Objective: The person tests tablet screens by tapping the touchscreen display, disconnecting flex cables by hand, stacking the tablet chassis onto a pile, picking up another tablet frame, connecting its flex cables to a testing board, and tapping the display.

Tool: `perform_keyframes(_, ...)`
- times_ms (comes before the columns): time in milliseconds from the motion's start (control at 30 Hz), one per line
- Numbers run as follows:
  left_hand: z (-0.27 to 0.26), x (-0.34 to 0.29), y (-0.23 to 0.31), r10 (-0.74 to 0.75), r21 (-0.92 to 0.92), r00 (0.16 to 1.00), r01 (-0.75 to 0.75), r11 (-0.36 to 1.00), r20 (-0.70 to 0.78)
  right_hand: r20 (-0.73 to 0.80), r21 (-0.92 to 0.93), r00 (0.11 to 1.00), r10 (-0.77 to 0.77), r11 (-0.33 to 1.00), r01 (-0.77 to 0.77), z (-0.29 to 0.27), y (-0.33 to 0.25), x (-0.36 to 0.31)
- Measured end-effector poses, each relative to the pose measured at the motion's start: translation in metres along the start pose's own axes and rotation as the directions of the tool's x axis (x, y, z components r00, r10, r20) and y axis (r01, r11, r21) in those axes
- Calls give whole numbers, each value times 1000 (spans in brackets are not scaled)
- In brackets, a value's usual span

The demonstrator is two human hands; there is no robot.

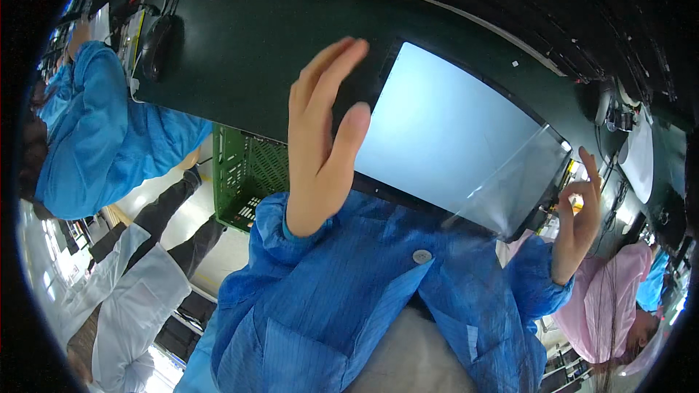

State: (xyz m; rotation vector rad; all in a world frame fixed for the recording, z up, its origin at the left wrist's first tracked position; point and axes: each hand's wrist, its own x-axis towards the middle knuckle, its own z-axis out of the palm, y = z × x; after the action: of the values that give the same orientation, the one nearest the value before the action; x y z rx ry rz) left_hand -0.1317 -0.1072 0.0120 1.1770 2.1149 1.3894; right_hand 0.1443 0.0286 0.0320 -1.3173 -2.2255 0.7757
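Note:
A flat display panel (444,131) with a lit, pale blue-white screen and black frame lies tilted on the dark table, its near edge against my blue jacket. Over its right part stretches a clear, glossy film (518,185), creased and catching the light. My right hand (579,211) is beyond the panel's right edge, thumb and forefinger pinched together, apparently on the film's edge; the exact grip is hard to see. My left hand (320,138) is raised by the panel's left edge, fingers stretched out and thumb apart, holding nothing.
A dark green table (240,51) spreads to the left and far side. Below its near edge stands a green plastic crate (251,175). A black computer mouse (159,47) and cables lie at the far left. People in blue (116,131), white (138,306) and pink (608,298) are nearby.

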Motion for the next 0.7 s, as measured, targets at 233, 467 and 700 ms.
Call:
perform_keyframes(233,21,-17,-24,-98,-186,988,118,976,116,112,0,984,139,990,-140,-8,18,6)
perform_keyframes(467,18,-18,-26,20,95,990,-34,995,143,94,48,983,158,986,-163,-4,15,2)
perform_keyframes(700,15,-17,-32,-68,-352,979,133,927,190,111,7,985,128,992,-130,-6,15,0)
